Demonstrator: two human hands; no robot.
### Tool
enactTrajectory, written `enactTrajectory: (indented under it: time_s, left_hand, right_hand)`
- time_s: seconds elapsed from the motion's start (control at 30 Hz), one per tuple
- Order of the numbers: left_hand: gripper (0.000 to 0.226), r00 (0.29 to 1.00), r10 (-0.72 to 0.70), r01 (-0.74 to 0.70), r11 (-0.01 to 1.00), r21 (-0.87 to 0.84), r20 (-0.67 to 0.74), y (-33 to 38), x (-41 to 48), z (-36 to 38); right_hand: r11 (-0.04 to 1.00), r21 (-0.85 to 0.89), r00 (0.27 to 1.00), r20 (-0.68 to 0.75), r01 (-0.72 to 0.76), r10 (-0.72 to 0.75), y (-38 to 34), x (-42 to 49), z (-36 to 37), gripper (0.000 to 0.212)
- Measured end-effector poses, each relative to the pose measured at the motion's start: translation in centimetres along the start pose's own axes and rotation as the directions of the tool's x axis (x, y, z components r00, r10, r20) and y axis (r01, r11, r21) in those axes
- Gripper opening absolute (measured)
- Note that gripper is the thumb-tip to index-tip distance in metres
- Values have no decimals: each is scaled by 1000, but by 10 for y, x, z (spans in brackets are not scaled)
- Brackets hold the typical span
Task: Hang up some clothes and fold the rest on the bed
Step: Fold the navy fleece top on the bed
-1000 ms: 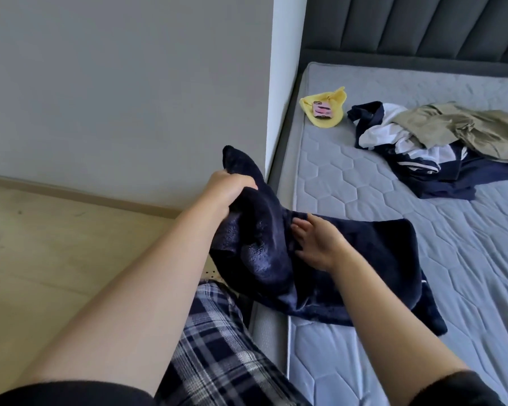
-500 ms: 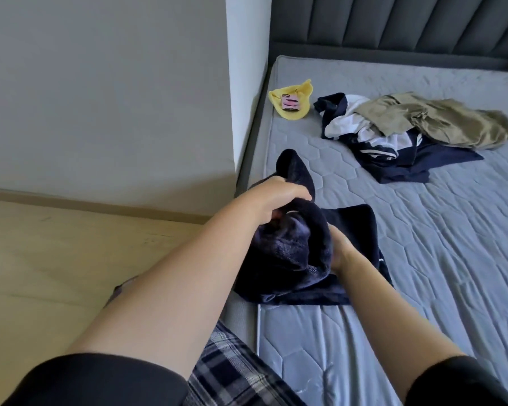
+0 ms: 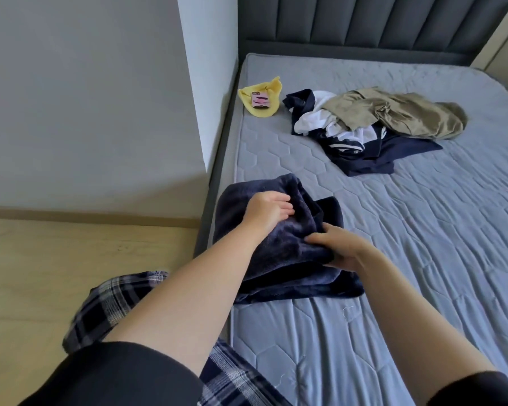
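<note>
A dark navy fleece garment [image 3: 291, 253] lies folded in layers at the near left edge of the grey mattress [image 3: 423, 259]. My left hand [image 3: 266, 212] is on its top, fingers curled into a fold of the fleece. My right hand [image 3: 343, 252] grips the folded edge on the right side, thumb on top. Farther back on the bed lies a loose pile: an olive garment [image 3: 408, 112] over navy and white clothes [image 3: 352, 145].
A yellow cloth [image 3: 264, 111] with a small pink object [image 3: 260, 100] on it lies near the bed's far left corner. A white wall corner [image 3: 206, 83] stands left of the bed, the dark padded headboard [image 3: 364, 22] behind. Wooden floor [image 3: 71, 273] is on my left.
My left hand has lowered the raised part of the fleece garment onto the bed, so it now lies folded over. My right hand has shifted to the folded right edge.
</note>
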State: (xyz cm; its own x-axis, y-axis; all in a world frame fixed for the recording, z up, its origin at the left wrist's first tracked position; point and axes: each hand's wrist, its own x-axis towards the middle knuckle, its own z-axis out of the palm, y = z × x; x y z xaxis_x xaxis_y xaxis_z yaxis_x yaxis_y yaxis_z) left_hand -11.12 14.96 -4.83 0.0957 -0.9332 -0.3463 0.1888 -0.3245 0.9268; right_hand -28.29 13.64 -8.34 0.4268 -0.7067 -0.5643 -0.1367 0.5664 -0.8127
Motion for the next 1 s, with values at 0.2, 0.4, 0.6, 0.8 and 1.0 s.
enactTrajectory:
  time_s: [0.2, 0.4, 0.6, 0.8, 1.0]
  left_hand:
    - [33, 694, 719, -492, 493, 718, -19, -19, -5, -22]
    - [54, 810, 485, -384, 11, 923, 331, -45, 0, -12]
    - [66, 877, 293, -339, -187, 922, 381, -60, 13, 18]
    - [66, 925, 176, -269, -328, 906, 338, -67, 25, 34]
    - [70, 900, 173, -359, -226, 906, 400, -74, 36, 22]
  right_hand:
    - [984, 113, 942, -322, 135, -93, -9, 10, 0, 27]
    - [991, -51, 757, -641, 120, -125, 21, 3, -35, 22]
    - [967, -246, 710, -692, -62, -130, 39, 8, -50, 14]
    - [773, -628, 614, -645, -88, -455, -1, 15, -53, 60]
    - [590, -806, 715, -387, 45, -583, 11, 70, -31, 44]
